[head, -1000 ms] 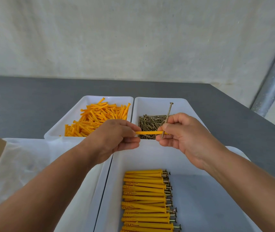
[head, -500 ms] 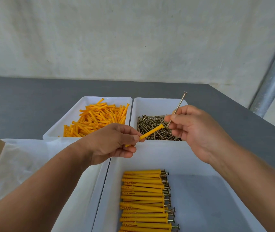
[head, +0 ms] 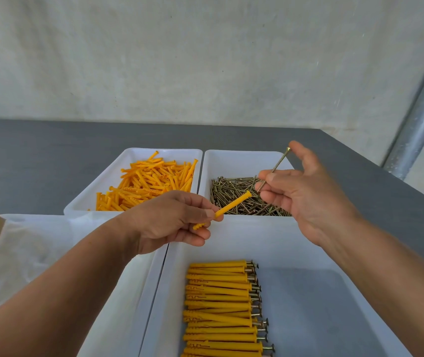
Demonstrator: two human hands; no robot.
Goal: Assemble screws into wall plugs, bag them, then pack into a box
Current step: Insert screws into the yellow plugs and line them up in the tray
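Since the earlier frames, both hands have drawn apart: plug and screw, which crossed between the fingers a second ago, now sit clear of each other, the screw lifted higher and tilted.

Judged by the trays, assembly is well under way but far from over. Nearest, the big white tray (head: pixel 334 253) holds a neat row of finished plugs (head: pixel 221 305), each with a screw head poking out on the right. Behind it, the left supply tray (head: pixel 138 153) is heaped with loose plugs (head: pixel 143 184) and the right tray (head: pixel 231 158) with loose screws (head: pixel 236 197). Bagging and boxing look untouched; no bag or box is clearly in use.

My left hand (head: pixel 169 222) pinches one yellow plug (head: pixel 234 203), open collar aimed up-right. The right hand (head: pixel 306 194) pinches a thin brass-coloured screw (head: pixel 276 164) near its tip, head uppermost, not yet entered.
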